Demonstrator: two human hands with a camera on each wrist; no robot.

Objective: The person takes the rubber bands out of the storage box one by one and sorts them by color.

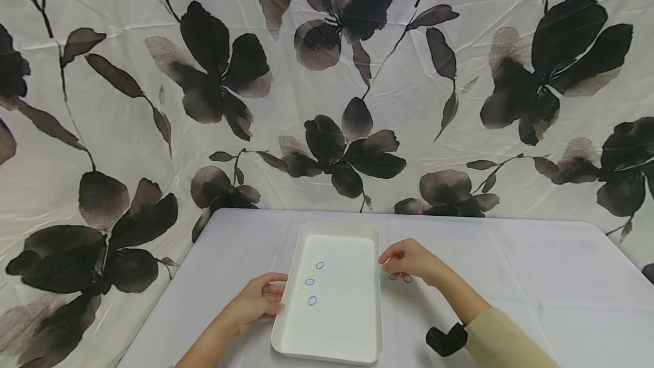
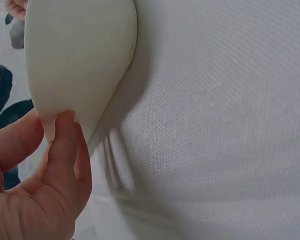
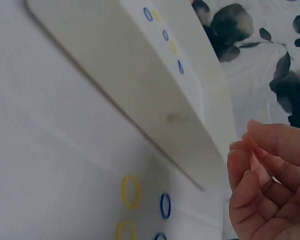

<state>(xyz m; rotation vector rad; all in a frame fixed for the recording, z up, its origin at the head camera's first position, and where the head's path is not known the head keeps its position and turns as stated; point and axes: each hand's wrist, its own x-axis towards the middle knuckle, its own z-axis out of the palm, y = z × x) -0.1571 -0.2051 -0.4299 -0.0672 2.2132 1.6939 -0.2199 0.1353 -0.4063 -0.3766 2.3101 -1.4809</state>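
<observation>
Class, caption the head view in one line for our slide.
Left hand grips a white tray bearing three blue rings and two yellow rings; right hand beside its opposite edge.

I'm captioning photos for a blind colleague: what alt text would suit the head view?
A person's left hand grips the left rim of a white rectangular tray holding three small blue rings and two yellow rings. The right hand is beside its right rim, near more rings on the white-covered table. Behind stands a dark-flowered backdrop.
</observation>
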